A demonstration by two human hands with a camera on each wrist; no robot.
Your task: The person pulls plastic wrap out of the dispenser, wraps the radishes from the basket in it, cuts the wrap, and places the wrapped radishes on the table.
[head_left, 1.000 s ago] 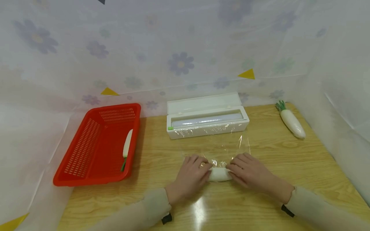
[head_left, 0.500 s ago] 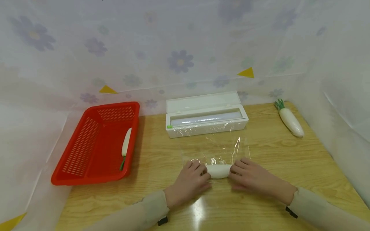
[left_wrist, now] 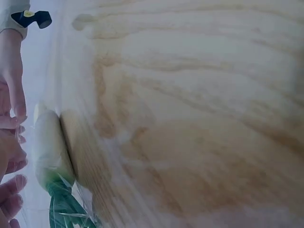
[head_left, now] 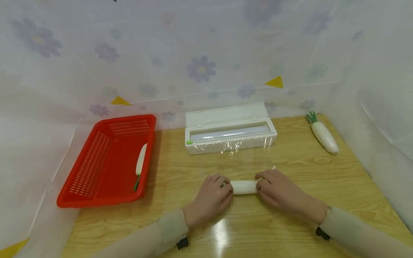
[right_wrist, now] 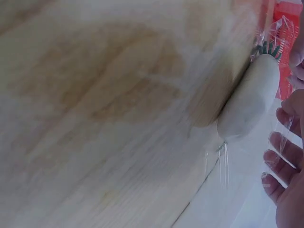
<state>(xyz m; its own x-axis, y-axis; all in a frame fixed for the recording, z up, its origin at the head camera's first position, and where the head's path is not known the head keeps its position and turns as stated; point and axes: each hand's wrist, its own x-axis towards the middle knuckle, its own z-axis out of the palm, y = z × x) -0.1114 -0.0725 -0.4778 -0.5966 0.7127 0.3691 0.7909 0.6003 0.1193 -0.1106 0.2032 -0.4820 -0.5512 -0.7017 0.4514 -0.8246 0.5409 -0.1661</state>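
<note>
A white radish (head_left: pixel 244 187) lies crosswise on the table between both hands, with clear plastic wrap (left_wrist: pixel 83 194) around its green leaves. In the head view the wrap stretches from the box toward the hands. My left hand (head_left: pixel 211 195) is at the radish's left end, its curled fingers holding the wrap. At the other end, my right hand (head_left: pixel 281 190) bends its fingers at the film. The right wrist view shows film across those fingertips (right_wrist: pixel 273 159), beside the radish (right_wrist: pixel 251 95). Part of each end of the radish is hidden by the hands in the head view.
A white wrap box (head_left: pixel 230 144) with its lid up stands behind, holding a film roll (head_left: pixel 230 133). On the left is a red basket (head_left: pixel 113 168) with a slim white radish (head_left: pixel 141 160) inside. Another radish (head_left: pixel 324 136) lies at the back right.
The radish and both hands have moved a little away from the person, toward the box. Glints on the wrap have shifted closer to the box. My right fingers have lifted and spread slightly.
</note>
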